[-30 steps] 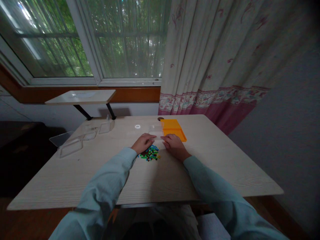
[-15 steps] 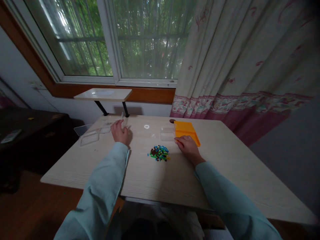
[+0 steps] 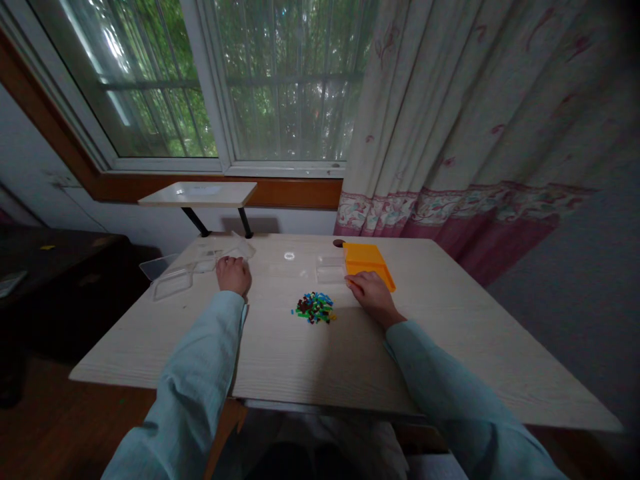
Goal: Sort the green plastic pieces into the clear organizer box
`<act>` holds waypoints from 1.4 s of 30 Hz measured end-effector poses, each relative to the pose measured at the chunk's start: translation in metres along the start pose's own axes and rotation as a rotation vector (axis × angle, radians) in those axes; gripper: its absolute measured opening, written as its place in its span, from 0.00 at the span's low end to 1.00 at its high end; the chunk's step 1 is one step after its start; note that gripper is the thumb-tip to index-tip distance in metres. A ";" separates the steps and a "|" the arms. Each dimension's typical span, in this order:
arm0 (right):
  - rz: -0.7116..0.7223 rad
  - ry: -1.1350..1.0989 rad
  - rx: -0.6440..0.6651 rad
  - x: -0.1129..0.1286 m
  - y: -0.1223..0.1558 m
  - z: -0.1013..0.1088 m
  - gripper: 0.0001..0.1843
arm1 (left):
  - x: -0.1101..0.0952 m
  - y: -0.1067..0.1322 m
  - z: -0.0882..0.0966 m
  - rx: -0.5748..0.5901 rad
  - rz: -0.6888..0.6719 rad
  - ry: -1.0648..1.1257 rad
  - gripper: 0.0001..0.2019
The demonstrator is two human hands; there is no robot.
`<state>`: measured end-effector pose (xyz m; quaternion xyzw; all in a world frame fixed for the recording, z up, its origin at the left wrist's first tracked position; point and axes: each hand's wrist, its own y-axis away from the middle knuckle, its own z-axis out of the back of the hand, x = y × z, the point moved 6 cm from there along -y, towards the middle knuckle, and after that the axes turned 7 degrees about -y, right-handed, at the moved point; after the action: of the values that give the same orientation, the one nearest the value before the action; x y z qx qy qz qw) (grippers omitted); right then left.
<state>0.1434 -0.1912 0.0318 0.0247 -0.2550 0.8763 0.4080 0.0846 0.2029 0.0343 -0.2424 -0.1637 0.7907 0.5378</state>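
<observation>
Table (image 3: pixel 350 360): clear boxes (image 3: pixel 173 283) seemingly empty; beads (image 3: pixel 314 307) loose.

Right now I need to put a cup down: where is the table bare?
Bare: the near half of the table, below the bead pile, and right of the orange tray. Crowded: clear boxes by the left hand.

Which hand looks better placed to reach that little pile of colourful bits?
Probably the right hand: it rests on the table just beside the pile of colourful bits, next to the orange tray. The left hand lies farther off, among the clear containers.
</observation>
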 end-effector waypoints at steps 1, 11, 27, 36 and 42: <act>0.001 -0.002 0.002 0.001 0.000 0.001 0.17 | -0.008 0.000 -0.001 0.019 -0.029 0.000 0.17; 0.017 -0.057 -0.019 0.001 0.001 -0.001 0.17 | -0.097 0.029 -0.002 0.149 -0.429 0.282 0.18; 0.040 -0.167 -0.052 0.003 -0.002 -0.010 0.14 | -0.169 0.047 -0.010 0.204 -0.615 0.433 0.19; 0.061 -0.236 -0.060 0.002 -0.001 -0.009 0.12 | -0.171 0.050 -0.006 0.217 -0.637 0.336 0.18; 0.054 -0.226 -0.065 0.001 0.000 -0.009 0.13 | -0.171 0.048 -0.010 0.225 -0.648 0.393 0.14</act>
<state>0.1446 -0.1858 0.0241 0.1036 -0.3281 0.8699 0.3535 0.1052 0.0260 0.0370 -0.2643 -0.0380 0.5317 0.8037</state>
